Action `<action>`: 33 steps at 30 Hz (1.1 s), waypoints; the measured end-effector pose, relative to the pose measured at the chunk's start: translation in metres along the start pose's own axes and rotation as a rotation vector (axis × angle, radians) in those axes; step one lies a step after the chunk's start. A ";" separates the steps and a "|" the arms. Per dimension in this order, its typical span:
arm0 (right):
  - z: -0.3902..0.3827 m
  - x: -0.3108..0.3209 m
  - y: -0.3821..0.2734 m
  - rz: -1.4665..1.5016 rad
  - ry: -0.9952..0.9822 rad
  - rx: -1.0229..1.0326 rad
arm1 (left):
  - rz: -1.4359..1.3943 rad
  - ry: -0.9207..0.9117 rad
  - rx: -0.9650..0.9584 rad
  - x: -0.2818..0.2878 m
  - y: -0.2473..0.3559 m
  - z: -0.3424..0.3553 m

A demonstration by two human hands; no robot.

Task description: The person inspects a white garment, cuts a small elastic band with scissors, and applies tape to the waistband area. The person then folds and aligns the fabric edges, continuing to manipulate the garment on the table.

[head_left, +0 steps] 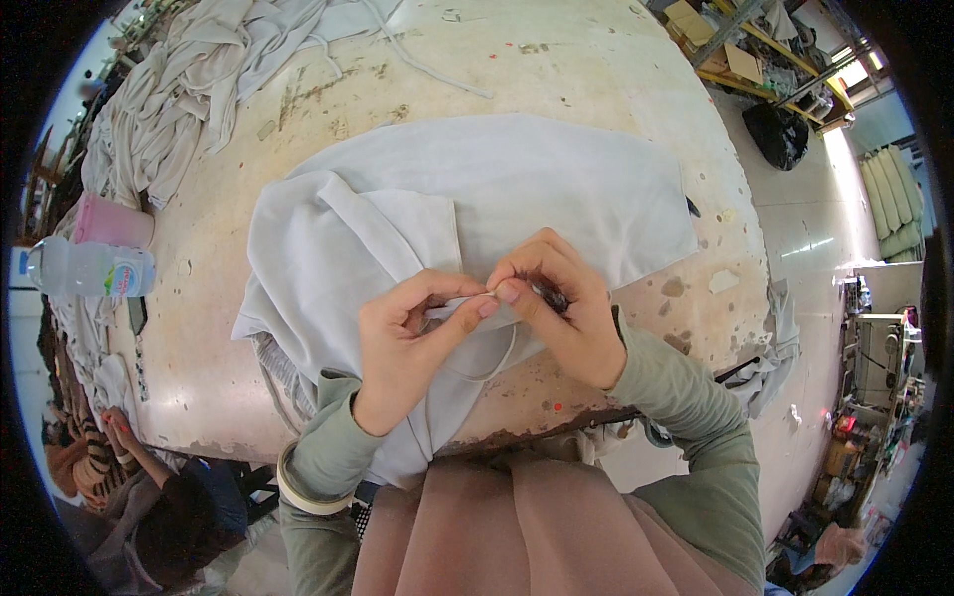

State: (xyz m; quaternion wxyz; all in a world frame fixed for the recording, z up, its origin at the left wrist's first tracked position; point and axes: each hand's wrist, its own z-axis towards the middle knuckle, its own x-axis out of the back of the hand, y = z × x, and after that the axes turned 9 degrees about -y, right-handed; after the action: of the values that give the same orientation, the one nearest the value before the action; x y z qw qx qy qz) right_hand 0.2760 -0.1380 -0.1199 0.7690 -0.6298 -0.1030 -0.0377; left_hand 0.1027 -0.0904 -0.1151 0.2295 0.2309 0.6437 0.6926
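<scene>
Two bare hands work close together over a pale grey garment (497,189) spread across the near half of the worktop (596,79), a cream, stained and chipped surface whose near edge runs just in front of the person's lap. The garment is the largest thing on it: its flat body reaches toward the right edge, while a folded part with a sleeve lies toward the left, and its lower hem hangs over the near edge. A heap of similar pale fabric (189,89) is piled at the far left corner, well apart from the garment.

At the left edge lie a clear plastic water bottle (89,270) on its side and, just beyond it, a pink container (114,223).

The left hand (407,348) comes in from below in a grey-green sleeve, with a roll of pale tape (298,487) worn around its forearm. Its fingers (472,308) are curled and pinched shut on a fold of the garment near the near edge. The right hand (561,308) meets it from the right; its thumb and forefinger are pressed together on the same bit of cloth, touching the left fingertips, the other fingers bent close. Something small and dark shows under the right fingers, too hidden to tell what. A thin pale drawstring (492,366) loops down from the pinched spot onto the fabric below.
</scene>
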 end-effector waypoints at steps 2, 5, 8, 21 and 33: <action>0.000 0.001 -0.002 0.071 0.021 -0.027 | 0.174 0.037 -0.032 0.002 0.001 -0.001; -0.002 0.007 -0.007 0.117 0.064 -0.035 | 0.609 0.102 -0.406 0.006 0.005 -0.004; -0.004 0.008 -0.009 -0.099 0.127 0.041 | 0.698 0.161 -0.585 0.008 0.007 -0.003; -0.006 0.004 -0.008 -0.236 0.052 0.075 | 0.829 0.164 -0.689 0.013 0.008 -0.001; -0.007 0.004 -0.009 -0.225 0.045 0.052 | 0.804 0.157 -0.667 0.011 0.008 0.000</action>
State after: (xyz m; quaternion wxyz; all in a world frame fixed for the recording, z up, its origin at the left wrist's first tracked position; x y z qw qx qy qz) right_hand 0.2787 -0.1460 -0.1119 0.7780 -0.5932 -0.1567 -0.1352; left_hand 0.0936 -0.0844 -0.1067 -0.0421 0.3212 0.2643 0.9084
